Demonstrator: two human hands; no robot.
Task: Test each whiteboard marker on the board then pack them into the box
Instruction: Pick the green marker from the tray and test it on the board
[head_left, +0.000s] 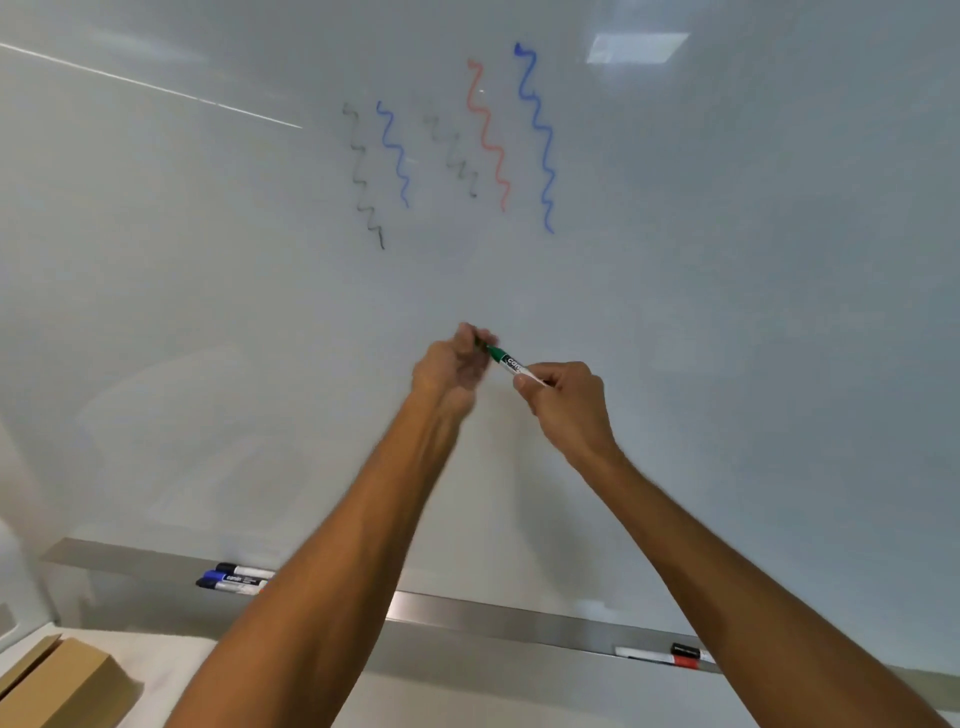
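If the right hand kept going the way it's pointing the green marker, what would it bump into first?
The left hand. The right hand aims the green marker up and left, straight at the left hand gripping its far end. Past that, probably the whiteboard; depth is unclear.

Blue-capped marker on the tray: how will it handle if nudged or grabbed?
Blue-capped marker looks round and smooth, so it likely rolls across the tray if pushed. Probably rigid and light: a similar green marker is held in a pinch.

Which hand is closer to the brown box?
Left. The left hand is up and right of the brown box; the right hand, holding the green marker, is farther right.
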